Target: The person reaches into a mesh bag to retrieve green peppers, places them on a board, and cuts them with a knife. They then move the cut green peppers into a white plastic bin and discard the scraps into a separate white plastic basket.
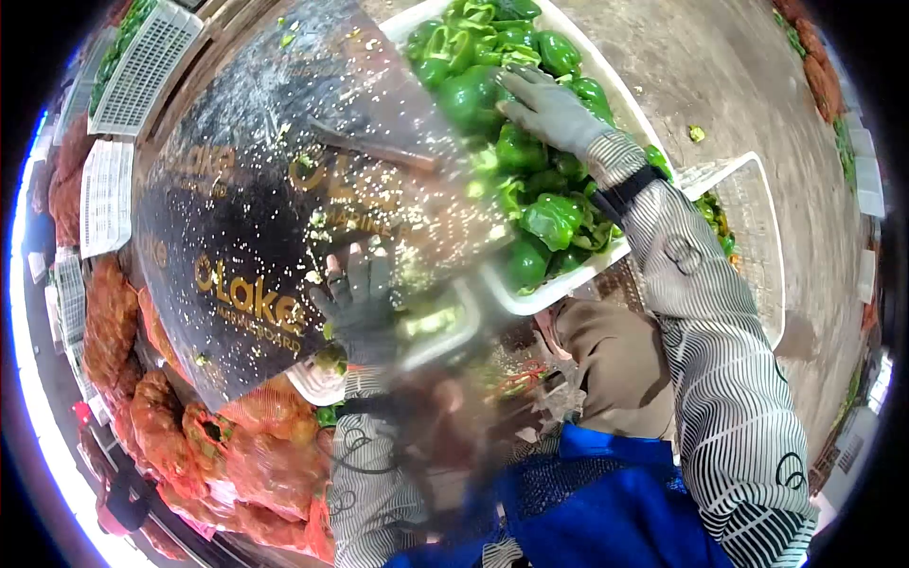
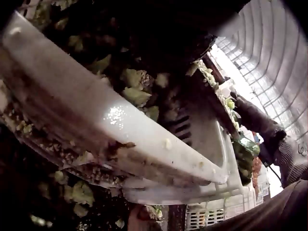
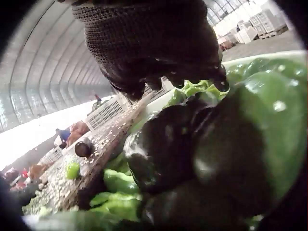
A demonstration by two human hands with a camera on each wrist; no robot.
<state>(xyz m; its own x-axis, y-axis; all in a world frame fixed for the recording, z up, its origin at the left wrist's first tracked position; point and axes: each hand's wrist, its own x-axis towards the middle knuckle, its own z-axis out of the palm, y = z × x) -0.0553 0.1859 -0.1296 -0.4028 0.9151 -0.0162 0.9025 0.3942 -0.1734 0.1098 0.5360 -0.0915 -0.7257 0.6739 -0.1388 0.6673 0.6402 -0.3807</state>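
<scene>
My right hand (image 1: 551,112), in a grey glove, reaches over a white crate (image 1: 653,133) heaped with green bell peppers. Its fingers extend beside a large whole green bell pepper (image 1: 471,100); in the right wrist view the gloved hand (image 3: 154,53) hangs just above dark, glossy peppers (image 3: 161,149). Over the near edge of the black board (image 1: 251,256), my left hand (image 1: 360,301) lies with its fingers spread, some fingertips bare, holding nothing. Below it is a small white basket (image 1: 317,383) with pepper scraps; its rim (image 2: 115,115) crosses the left wrist view.
A knife-like tool with a wooden handle (image 1: 374,147) lies on the board among scattered seeds. Another white crate (image 1: 772,237) with scraps stands at right. Red mesh sacks (image 1: 256,454) crowd the left, with white crates (image 1: 147,71) behind the board.
</scene>
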